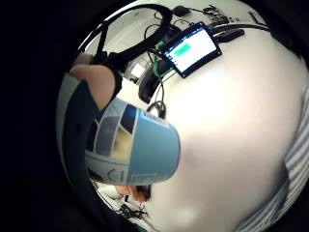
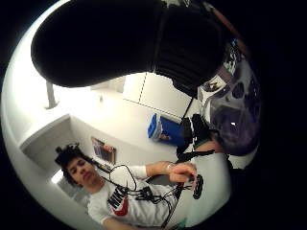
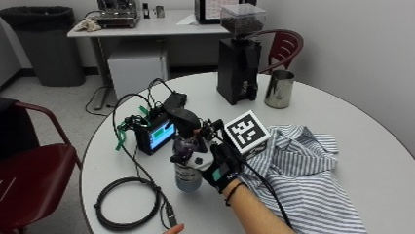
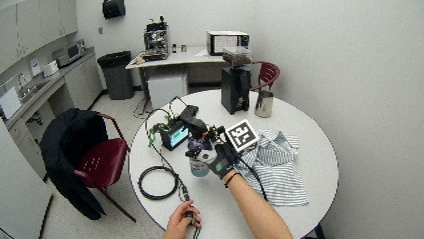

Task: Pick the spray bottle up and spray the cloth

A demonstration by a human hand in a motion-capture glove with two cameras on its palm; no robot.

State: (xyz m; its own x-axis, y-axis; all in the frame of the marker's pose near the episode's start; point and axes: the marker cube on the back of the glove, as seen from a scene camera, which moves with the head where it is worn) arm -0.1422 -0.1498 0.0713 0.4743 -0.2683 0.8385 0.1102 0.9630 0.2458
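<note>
Fingers of my gloved right hand (image 3: 219, 168) are curled round the spray bottle (image 3: 187, 163), which stands upright on or just above the surface (image 3: 363, 146); I cannot tell which. I judge the pick-up step is in hand. Just beside it, toward my right, lies the striped cloth (image 3: 305, 170), crumpled flat. Next I need to lift, swing the nozzle toward the cloth, and squeeze the trigger. Beyond sit a small screen (image 3: 158, 135) and a coffee grinder (image 3: 238, 53).

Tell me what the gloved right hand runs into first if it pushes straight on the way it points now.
Nothing new: the right hand already grips the spray bottle. Carried on past it, the small screen device and its cables look to come next, though depth is unclear.
</note>
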